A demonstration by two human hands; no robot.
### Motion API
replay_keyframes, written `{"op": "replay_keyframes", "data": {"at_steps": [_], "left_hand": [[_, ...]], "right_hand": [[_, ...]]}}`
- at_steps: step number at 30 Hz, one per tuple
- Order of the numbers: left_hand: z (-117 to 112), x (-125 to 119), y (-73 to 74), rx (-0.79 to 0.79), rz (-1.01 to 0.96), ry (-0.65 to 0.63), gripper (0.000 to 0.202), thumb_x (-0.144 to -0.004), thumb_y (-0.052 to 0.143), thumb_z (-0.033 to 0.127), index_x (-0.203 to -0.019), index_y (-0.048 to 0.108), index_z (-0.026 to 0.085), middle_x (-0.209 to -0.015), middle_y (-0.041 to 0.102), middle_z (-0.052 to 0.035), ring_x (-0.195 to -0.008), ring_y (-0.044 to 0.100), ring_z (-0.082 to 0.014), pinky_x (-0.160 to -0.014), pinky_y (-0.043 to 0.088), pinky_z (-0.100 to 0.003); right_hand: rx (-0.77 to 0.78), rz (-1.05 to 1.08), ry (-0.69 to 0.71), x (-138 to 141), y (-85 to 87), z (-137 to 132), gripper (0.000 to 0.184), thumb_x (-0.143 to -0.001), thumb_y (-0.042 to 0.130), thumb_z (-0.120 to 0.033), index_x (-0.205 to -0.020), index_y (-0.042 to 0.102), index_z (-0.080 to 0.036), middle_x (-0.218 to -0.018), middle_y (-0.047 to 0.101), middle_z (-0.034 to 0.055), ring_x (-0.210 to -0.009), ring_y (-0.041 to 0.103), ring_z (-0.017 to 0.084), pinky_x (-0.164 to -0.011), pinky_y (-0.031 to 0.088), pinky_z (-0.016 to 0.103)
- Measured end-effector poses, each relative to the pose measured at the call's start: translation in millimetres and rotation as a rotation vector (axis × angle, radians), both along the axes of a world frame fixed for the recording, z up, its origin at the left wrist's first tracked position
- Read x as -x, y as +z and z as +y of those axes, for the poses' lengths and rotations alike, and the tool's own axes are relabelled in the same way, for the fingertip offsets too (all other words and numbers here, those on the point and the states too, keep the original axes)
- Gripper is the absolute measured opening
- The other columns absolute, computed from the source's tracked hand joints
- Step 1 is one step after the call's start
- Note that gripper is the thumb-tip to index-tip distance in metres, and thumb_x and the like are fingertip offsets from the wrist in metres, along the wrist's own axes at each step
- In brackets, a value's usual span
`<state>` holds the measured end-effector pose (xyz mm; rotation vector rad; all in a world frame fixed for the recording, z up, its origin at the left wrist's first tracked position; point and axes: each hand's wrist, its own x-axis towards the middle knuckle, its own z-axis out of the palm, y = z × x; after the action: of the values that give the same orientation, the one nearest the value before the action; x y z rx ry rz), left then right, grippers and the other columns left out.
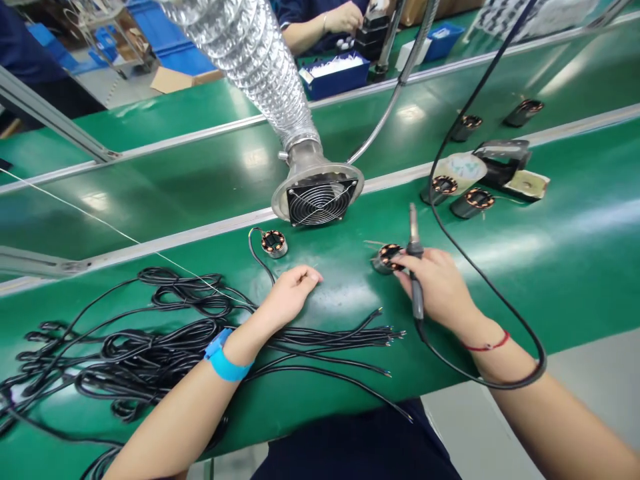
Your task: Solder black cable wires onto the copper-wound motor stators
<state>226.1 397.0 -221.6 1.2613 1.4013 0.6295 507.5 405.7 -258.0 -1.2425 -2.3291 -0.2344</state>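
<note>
My left hand (291, 293) is over the bench with its fingers curled and pressed together. Whatever they may hold is too small or hidden to make out. A thin pale wire (150, 248) runs from the left edge towards that wrist. In my right hand (443, 288) is a soldering iron (417, 297), its metal tip pointing away from me. The thumb and fingers of this hand also touch a motor stator (384, 261) with copper windings. Another stator (274, 245), with a black cable attached, stands beyond my left hand.
Bundled black power cables (165, 353) cover the left bench, their stripped ends pointing right. A fume extractor fan (320, 202) hangs centrally from a foil duct (255, 60). Several stators, a tape roll (463, 170) and a black holder (503, 167) stand right. A co-worker's hand (344, 18) is beyond.
</note>
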Motion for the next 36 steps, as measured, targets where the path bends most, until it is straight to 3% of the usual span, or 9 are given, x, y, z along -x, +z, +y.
{"op": "replay_keyframes", "data": {"at_steps": [4, 8, 12, 17, 21, 23, 26, 29, 36], "left_hand": [[2, 1, -0.8, 0.032, -0.033, 0.064, 0.015, -0.083, 0.056, 0.029, -0.080, 0.060, 0.015, -0.061, 0.047, 0.0057, -0.059, 0.040, -0.0102, -0.059, 0.034, -0.022], [3, 3, -10.8, -0.018, 0.000, 0.030, 0.012, -0.085, 0.055, 0.025, -0.087, 0.062, 0.015, -0.067, 0.050, 0.0042, -0.065, 0.044, -0.0112, -0.063, 0.035, -0.022], [8, -1, -20.0, -0.070, -0.019, 0.034, 0.018, -0.086, 0.054, 0.022, -0.099, 0.064, 0.016, -0.068, 0.051, 0.0045, -0.064, 0.044, -0.0114, -0.063, 0.035, -0.023], [14, -6, -24.5, -0.094, -0.047, -0.013, 0.015, -0.084, 0.053, 0.020, -0.074, 0.063, 0.015, -0.075, 0.062, 0.0007, -0.074, 0.054, -0.0128, -0.074, 0.041, -0.024], [13, -4, -14.7, -0.024, -0.062, -0.039, 0.016, -0.077, 0.054, 0.014, -0.063, 0.061, 0.015, -0.068, 0.062, 0.0017, -0.072, 0.054, -0.0123, -0.076, 0.041, -0.024], [13, -2, -6.6, 0.047, -0.104, -0.025, 0.015, -0.074, 0.054, 0.013, -0.061, 0.060, 0.015, -0.063, 0.059, 0.0024, -0.065, 0.050, -0.0104, -0.068, 0.039, -0.023], [13, 1, 1.2, 0.187, -0.241, -0.006, 0.012, -0.073, 0.055, 0.018, -0.062, 0.059, 0.014, -0.054, 0.049, 0.0048, -0.049, 0.034, -0.0062, -0.051, 0.025, -0.021], [13, 3, 1.7, 0.238, -0.355, -0.027, 0.014, -0.073, 0.059, 0.026, -0.065, 0.058, 0.014, -0.052, 0.043, 0.0065, -0.045, 0.024, -0.0040, -0.048, 0.014, -0.023], [10, 15, 10.8, 0.198, -0.121, -0.207, 0.021, -0.082, 0.061, 0.033, -0.072, 0.056, 0.015, -0.063, 0.052, 0.0043, -0.056, 0.039, -0.0067, -0.055, 0.029, -0.021]], "right_hand": [[0.079, 0.045, 0.290, 43, 8.1, -17, 0.026, -0.094, 0.048, -0.014, -0.111, 0.064, -0.023, -0.106, 0.072, 0.0083, -0.098, 0.063, 0.023, -0.081, 0.052, 0.041], [0.091, 0.068, 0.422, 59, 16.2, -19, 0.024, -0.092, 0.051, -0.013, -0.113, 0.061, -0.019, -0.103, 0.072, 0.0104, -0.101, 0.062, 0.024, -0.079, 0.052, 0.039], [0.151, 0.114, 0.357, 59, 18.4, -15, 0.025, -0.092, 0.056, -0.025, -0.116, 0.058, -0.019, -0.104, 0.071, 0.0120, -0.094, 0.064, 0.026, -0.077, 0.054, 0.042], [0.301, 0.175, 0.228, 65, 16.3, -15, 0.042, -0.090, 0.060, -0.031, -0.129, 0.049, -0.019, -0.108, 0.068, 0.0126, -0.097, 0.064, 0.029, -0.078, 0.055, 0.047], [0.358, 0.178, 0.260, 71, 14.0, -16, 0.043, -0.091, 0.058, -0.026, -0.131, 0.047, -0.019, -0.104, 0.067, 0.0118, -0.092, 0.064, 0.028, -0.072, 0.056, 0.044], [0.374, 0.169, 0.277, 73, 12.0, -16, 0.042, -0.090, 0.059, -0.026, -0.131, 0.047, -0.019, -0.103, 0.068, 0.0116, -0.092, 0.064, 0.028, -0.074, 0.057, 0.045], [0.404, 0.189, 0.308, 77, 7.4, -17, 0.041, -0.090, 0.059, -0.024, -0.129, 0.048, -0.021, -0.113, 0.067, 0.0124, -0.098, 0.063, 0.028, -0.082, 0.056, 0.049], [0.408, 0.241, 0.336, 80, 1.7, -18, 0.040, -0.090, 0.058, -0.023, -0.129, 0.047, -0.022, -0.122, 0.066, 0.0128, -0.102, 0.062, 0.029, -0.084, 0.056, 0.050], [0.411, 0.306, 0.329, 77, -6.8, -17, 0.043, -0.092, 0.059, -0.030, -0.132, 0.046, -0.022, -0.126, 0.065, 0.0135, -0.106, 0.062, 0.030, -0.086, 0.054, 0.052]]}}
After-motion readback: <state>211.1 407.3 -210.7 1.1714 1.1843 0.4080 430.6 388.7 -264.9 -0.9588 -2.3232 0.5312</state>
